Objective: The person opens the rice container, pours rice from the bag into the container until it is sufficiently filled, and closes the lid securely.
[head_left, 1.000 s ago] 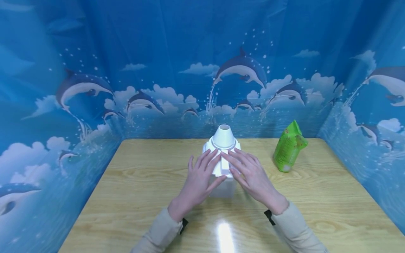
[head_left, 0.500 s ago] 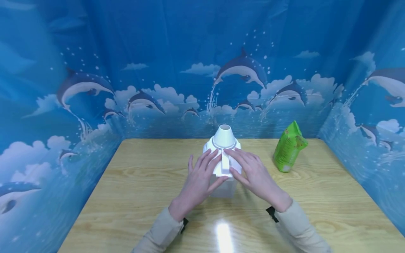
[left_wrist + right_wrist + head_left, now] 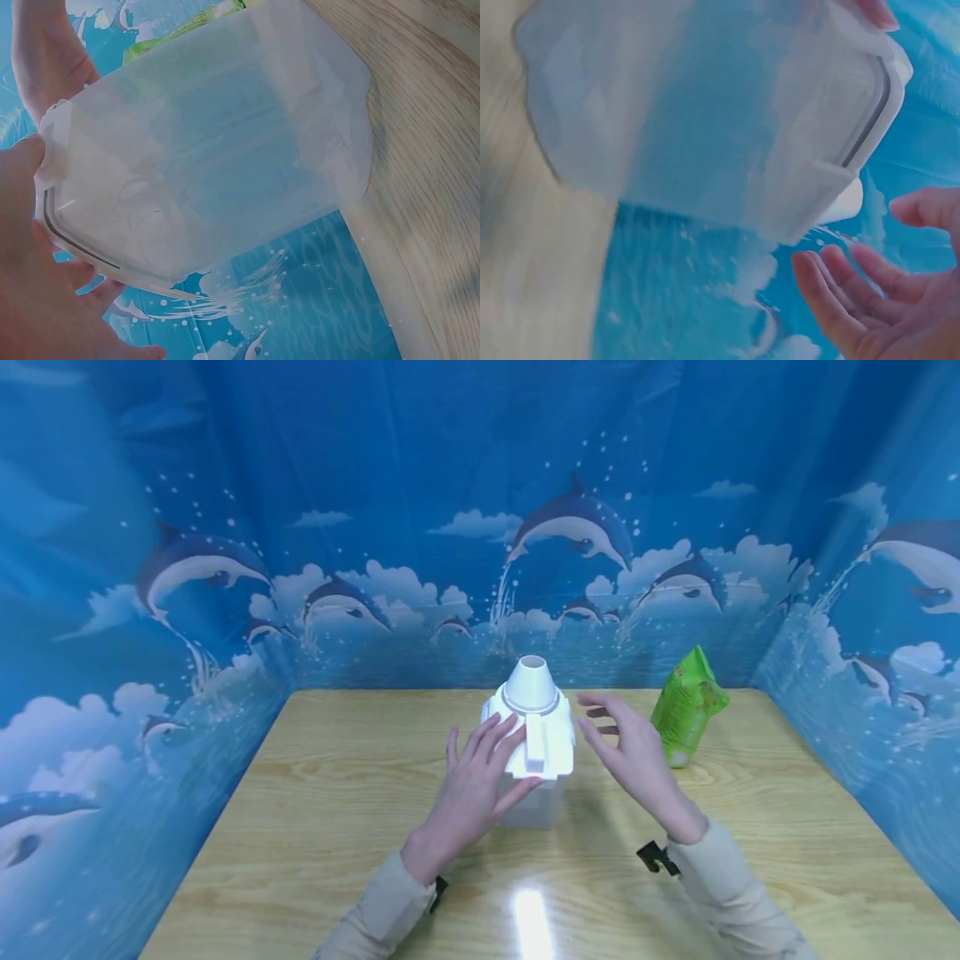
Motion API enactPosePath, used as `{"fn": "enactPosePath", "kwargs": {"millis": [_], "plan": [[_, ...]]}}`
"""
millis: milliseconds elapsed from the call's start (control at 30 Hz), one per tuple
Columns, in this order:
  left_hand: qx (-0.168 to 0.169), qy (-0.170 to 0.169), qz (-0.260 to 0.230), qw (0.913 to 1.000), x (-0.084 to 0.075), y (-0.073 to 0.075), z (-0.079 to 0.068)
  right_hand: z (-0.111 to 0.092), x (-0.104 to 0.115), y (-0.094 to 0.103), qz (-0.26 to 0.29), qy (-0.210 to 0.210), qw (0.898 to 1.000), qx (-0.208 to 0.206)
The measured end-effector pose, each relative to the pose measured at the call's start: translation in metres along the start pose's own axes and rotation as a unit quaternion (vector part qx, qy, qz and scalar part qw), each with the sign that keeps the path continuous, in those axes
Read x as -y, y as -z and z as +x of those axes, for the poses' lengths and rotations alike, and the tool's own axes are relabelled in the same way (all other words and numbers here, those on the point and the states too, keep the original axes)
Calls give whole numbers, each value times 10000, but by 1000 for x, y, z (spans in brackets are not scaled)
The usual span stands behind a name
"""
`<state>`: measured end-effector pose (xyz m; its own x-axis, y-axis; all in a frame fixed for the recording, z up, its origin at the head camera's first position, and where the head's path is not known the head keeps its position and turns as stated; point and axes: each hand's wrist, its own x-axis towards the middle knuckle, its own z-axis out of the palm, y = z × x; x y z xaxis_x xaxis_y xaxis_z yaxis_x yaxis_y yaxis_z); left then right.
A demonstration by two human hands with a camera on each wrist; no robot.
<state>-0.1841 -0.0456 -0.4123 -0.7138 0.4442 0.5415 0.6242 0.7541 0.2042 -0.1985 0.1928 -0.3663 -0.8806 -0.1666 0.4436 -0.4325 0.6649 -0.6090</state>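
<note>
A translucent plastic container [image 3: 531,807] stands upright at the middle of the table. Its white lid [image 3: 557,747] has a raised bar at the front, and a white cone with an open top [image 3: 531,687] stands on it. My left hand [image 3: 474,781] rests on the left part of the lid, fingers fairly straight and thumb at the front edge. To the right of the lid my right hand [image 3: 636,756] hovers apart from it, holding nothing, its fingers loosely bent. The right wrist view shows the gap between the fingertips [image 3: 804,262] and the container [image 3: 682,105].
A green packet [image 3: 681,714] stands at the back right, partly overlapped by the right hand in the head view. Around the wooden table [image 3: 315,793] hangs a blue curtain [image 3: 420,460] printed with dolphins, close behind its back edge.
My right hand has lifted off the lid and moved right, toward the green packet, uncovering the lid's right side. The left hand and the container have stayed in place.
</note>
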Motion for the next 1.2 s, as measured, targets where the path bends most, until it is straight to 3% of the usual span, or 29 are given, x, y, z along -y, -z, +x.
{"fn": "enactPosePath", "kwargs": {"millis": [100, 233, 533, 667, 900, 1100, 1200], "plan": [[65, 24, 13, 10000, 0, 1, 0, 5, -4, 0, 677, -797, 9937, 396], [153, 55, -44, 9999, -1, 2, 0, 11, -11, -2, 1298, -1394, 9776, 893], [207, 73, -70, 9997, -1, 2, 0, 18, -19, -9, 2052, -1950, 9471, 1510], [146, 40, -119, 9998, -1, 1, 0, 23, -22, -8, 2457, -2242, 9264, 1765], [84, 28, -126, 9999, 0, 1, -1, 30, -31, -6, 3425, -2600, 8762, 2177], [55, 5, -84, 9999, 1, 0, -1, 35, -39, -5, 4429, -2956, 8111, 2422], [21, -10, -69, 10000, 1, -1, -1, 37, -41, -6, 4701, -3136, 7863, 2497]]}}
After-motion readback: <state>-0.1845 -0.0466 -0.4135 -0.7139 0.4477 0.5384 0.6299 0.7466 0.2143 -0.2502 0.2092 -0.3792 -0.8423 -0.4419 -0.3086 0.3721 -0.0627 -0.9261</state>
